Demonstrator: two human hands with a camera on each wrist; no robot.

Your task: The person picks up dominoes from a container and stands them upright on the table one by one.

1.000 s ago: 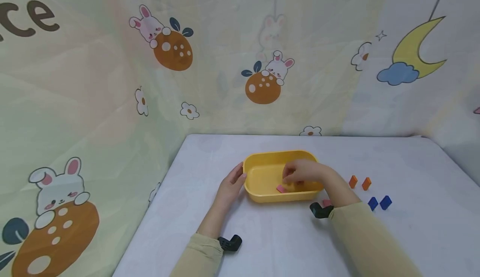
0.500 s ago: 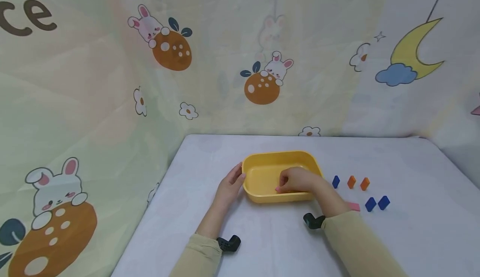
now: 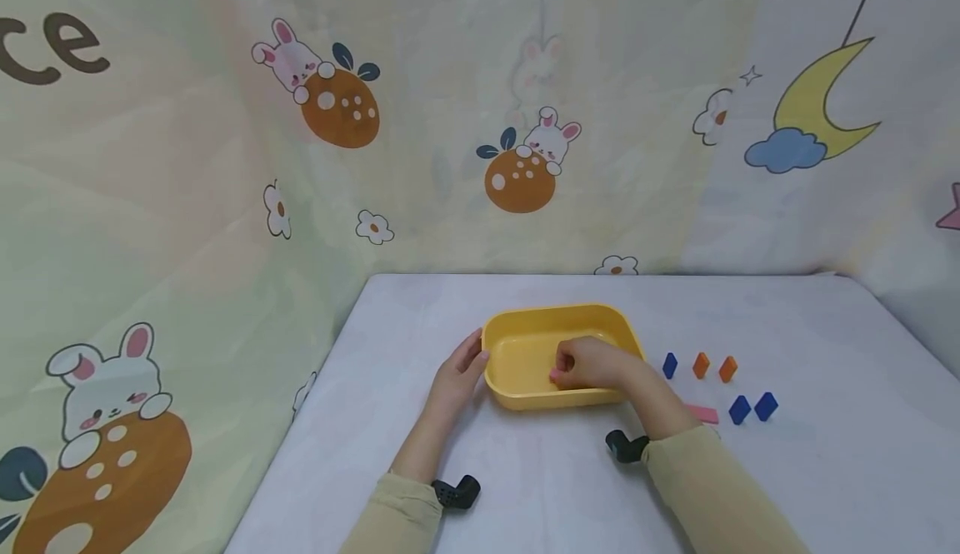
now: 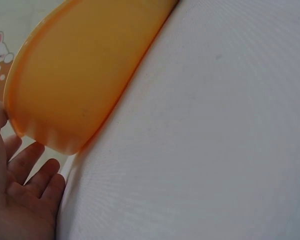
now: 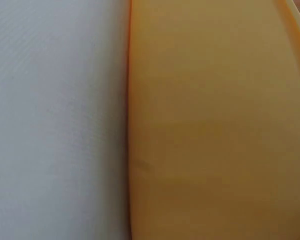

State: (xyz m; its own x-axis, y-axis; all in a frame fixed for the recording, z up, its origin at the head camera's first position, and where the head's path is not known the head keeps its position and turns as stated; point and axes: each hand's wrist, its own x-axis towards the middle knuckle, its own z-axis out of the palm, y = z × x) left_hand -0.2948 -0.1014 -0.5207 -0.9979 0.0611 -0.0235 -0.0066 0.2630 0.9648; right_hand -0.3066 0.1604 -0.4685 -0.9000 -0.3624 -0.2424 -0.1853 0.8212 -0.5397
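Note:
A yellow tray (image 3: 517, 398) stands on the white-covered table. At its left end my left hand (image 3: 457, 372) rests against the outside, fingers extended along the wall and thumb near the rim; the left wrist view shows the fingertips (image 4: 34, 148) right at the tray's end wall (image 4: 60, 135). My right hand (image 3: 592, 362) reaches over the near rim into the tray. Its thumb and fingers pinch a small pink block (image 3: 554, 376), mostly hidden by them. The right wrist view has only the tray's side wall (image 5: 215, 120) and the tabletop, without the hand.
Right of the tray stand two orange blocks (image 3: 701, 365), a blue block (image 3: 670, 365) beside them, and two more blue blocks (image 3: 752, 407) nearer me. A flat pink block (image 3: 702, 414) lies partly behind my right forearm. A printed cloth (image 3: 435, 121) hangs behind the table (image 3: 540, 487).
My right hand has moved slightly left and down inside the tray and taken hold of the pink block lying there. A blue block behind the forearm has come into view. The left hand stays put.

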